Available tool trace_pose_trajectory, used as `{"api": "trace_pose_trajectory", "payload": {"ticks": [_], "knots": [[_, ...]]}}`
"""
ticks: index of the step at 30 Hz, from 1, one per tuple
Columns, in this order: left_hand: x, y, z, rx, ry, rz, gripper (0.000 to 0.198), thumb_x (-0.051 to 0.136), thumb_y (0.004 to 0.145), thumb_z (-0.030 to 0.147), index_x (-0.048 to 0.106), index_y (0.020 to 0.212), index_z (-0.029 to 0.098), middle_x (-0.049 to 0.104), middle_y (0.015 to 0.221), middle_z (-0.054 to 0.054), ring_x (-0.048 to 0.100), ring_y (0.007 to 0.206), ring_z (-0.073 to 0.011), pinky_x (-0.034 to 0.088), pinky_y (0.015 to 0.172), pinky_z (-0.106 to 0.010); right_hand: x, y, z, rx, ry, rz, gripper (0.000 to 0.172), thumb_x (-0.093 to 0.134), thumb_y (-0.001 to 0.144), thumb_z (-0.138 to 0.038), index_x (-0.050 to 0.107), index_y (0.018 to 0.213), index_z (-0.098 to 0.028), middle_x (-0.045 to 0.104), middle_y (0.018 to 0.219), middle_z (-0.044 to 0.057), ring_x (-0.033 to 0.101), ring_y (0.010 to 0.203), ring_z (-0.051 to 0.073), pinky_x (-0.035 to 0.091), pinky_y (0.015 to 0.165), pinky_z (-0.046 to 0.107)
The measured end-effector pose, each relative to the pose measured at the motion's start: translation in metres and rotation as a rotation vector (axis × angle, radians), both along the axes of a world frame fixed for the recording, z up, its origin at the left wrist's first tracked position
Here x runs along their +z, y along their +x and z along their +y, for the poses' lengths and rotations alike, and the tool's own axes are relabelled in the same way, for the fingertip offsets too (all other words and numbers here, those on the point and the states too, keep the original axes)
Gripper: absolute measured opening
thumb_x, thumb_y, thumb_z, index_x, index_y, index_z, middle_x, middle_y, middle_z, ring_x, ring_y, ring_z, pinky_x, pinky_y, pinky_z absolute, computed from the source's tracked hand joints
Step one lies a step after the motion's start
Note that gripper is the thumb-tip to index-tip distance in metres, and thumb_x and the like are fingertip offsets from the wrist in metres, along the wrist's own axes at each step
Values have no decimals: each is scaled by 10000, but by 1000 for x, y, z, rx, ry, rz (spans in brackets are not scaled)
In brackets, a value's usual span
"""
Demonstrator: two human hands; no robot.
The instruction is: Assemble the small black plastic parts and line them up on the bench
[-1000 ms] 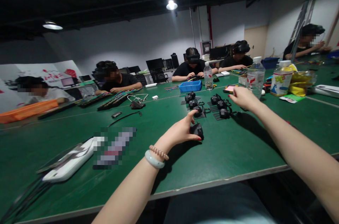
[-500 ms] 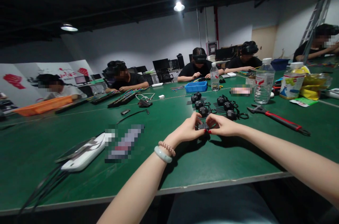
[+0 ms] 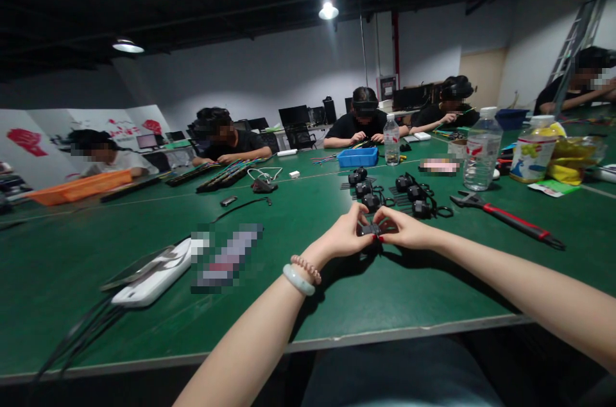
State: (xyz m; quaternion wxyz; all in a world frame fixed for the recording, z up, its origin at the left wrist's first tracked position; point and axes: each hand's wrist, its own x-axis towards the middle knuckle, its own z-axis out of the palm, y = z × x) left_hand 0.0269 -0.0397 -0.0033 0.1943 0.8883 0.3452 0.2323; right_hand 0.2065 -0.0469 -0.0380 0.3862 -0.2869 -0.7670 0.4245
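My left hand [image 3: 342,237] and my right hand [image 3: 405,229] meet over the green table [image 3: 289,304], and both pinch a small black part [image 3: 369,229] between their fingertips. The left wrist carries a pale bangle and a bead bracelet. Just beyond the hands lie two short rows of similar black parts [image 3: 363,189] with black cable ties [image 3: 418,198] among them. A red-handled adjustable wrench [image 3: 505,217] lies on the table to the right of my right hand.
A clear water bottle [image 3: 481,148] and a yellow drink bottle [image 3: 533,149] stand at the right. A blue tray [image 3: 357,157] sits behind the parts. A white power strip [image 3: 154,278] with cables lies at the left. Several other people work along the far side.
My right hand has come back from the far right, leaving the wrench on the table, and joined my left hand on the black part. In the last half second, hardly anything moved.
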Motion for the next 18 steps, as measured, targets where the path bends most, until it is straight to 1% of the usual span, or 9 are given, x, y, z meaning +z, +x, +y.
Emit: {"api": "trace_pose_trajectory", "payload": {"ticks": [4,10,15,18], "knots": [[2,1,-2,21,51,20,428,544,652,284,368,1024,171,550,823,-28,515,640,-122,399,579,-243,1,-1,-2,-13,35,-25,233,537,662,-173,403,853,-179,468,843,16,493,745,126,435,653,276],[2,1,-3,34,71,30,405,541,649,285,379,1004,176,549,824,-25,519,645,-129,398,575,-244,2,-1,-4,-19,65,-70,225,526,674,-176,394,856,-183,461,888,27,500,779,136,442,674,301],[2,1,-3,29,59,31,396,535,654,284,376,1000,177,547,806,-13,493,568,-100,382,526,-224,4,0,-5,-21,112,-111,222,505,688,-168,384,875,-183,452,909,34,495,777,134,441,673,300],[2,2,-3,35,49,25,398,536,653,290,374,998,177,543,800,-8,475,536,-87,370,501,-213,4,0,-7,-36,195,-166,237,487,682,-134,383,891,-178,434,904,37,472,789,136,437,677,293]]}}
